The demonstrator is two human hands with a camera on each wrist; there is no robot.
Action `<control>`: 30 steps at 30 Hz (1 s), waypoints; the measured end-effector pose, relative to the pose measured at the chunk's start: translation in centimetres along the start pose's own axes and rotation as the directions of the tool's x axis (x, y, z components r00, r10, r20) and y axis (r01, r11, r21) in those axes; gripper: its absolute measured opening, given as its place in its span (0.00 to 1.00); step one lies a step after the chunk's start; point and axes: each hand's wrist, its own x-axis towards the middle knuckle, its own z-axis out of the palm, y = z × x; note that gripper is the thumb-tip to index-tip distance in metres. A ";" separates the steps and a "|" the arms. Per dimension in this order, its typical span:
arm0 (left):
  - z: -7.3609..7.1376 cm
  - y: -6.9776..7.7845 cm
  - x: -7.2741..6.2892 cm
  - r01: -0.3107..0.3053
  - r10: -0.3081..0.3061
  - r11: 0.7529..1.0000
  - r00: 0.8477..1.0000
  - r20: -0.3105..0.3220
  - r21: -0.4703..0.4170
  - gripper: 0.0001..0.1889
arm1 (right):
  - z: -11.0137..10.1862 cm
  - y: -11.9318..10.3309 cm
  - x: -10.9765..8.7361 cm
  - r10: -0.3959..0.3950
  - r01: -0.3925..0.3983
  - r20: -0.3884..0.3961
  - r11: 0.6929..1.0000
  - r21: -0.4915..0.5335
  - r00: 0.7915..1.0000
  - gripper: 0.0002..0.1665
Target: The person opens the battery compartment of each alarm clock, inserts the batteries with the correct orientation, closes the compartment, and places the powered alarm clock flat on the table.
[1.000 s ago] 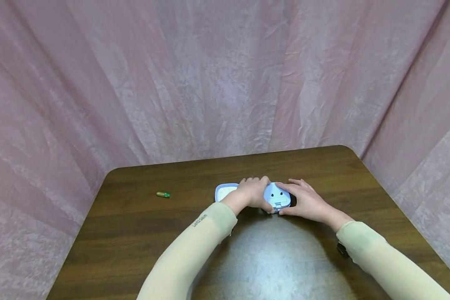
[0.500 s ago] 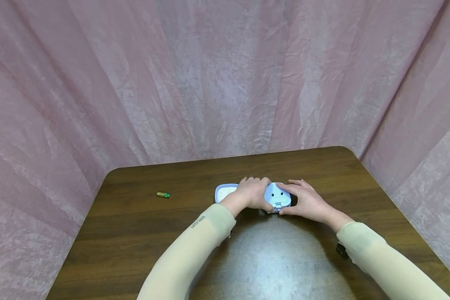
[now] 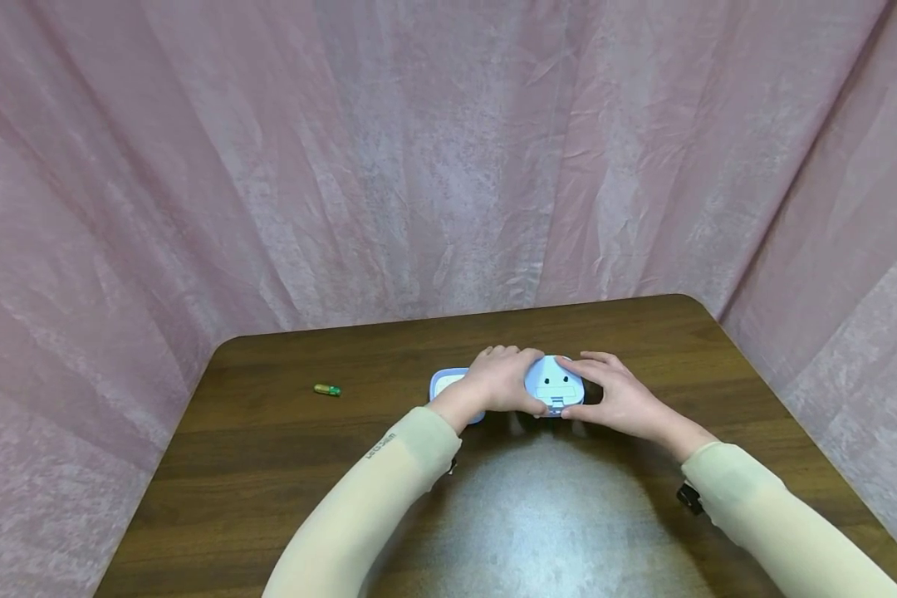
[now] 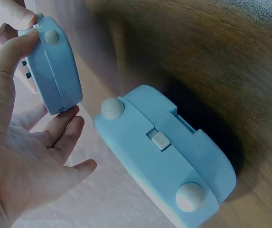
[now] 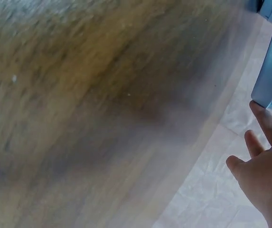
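Observation:
Both hands hold a rounded light-blue plastic case point(image 3: 556, 392) between them. Two black knobs and a rectangular battery cover show on its upper face in the head view. My left hand point(image 3: 499, 382) pinches its left side, thumb at the near edge. With thumb and index finger, my right hand point(image 3: 619, 399) pinches the right side. In the left wrist view, the held case point(image 4: 62, 71) is edge-on, with a white ball-shaped foot. A second light-blue case point(image 4: 131, 142), with two white balls and a small white switch, rests on the table, partly hidden by my left forearm in the head view.
A small green and gold battery point(image 3: 327, 389) lies at the left on the brown wooden table point(image 3: 269, 440). The second case's pale panel point(image 3: 446, 382) faces up. Pink curtains point(image 3: 448, 166) hang behind and beside the table.
Both hands and the held case have shifted slightly up in the head view, away from the body. More of the second case's lower edge now shows below the left wrist.

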 end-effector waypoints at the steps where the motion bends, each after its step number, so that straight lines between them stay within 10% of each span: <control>1: -0.1 0.0 -0.1 -0.004 0.004 1.000 1.000 -0.003 -0.005 0.48 | 0.0 0.0 0.0 -0.009 0.009 -0.005 1.000 0.001 1.000 0.51; 20: 0.3 -1.5 -1.8 -0.050 0.041 0.974 0.998 -0.045 -0.222 0.60 | 0.8 0.0 -0.5 -0.084 0.088 -0.107 0.996 0.030 0.991 0.49; 30: 0.4 -2.7 -3.1 -0.042 0.006 0.936 0.994 -0.105 -0.349 0.60 | 0.8 -0.3 -0.7 -0.001 0.024 -0.117 0.981 0.194 0.993 0.48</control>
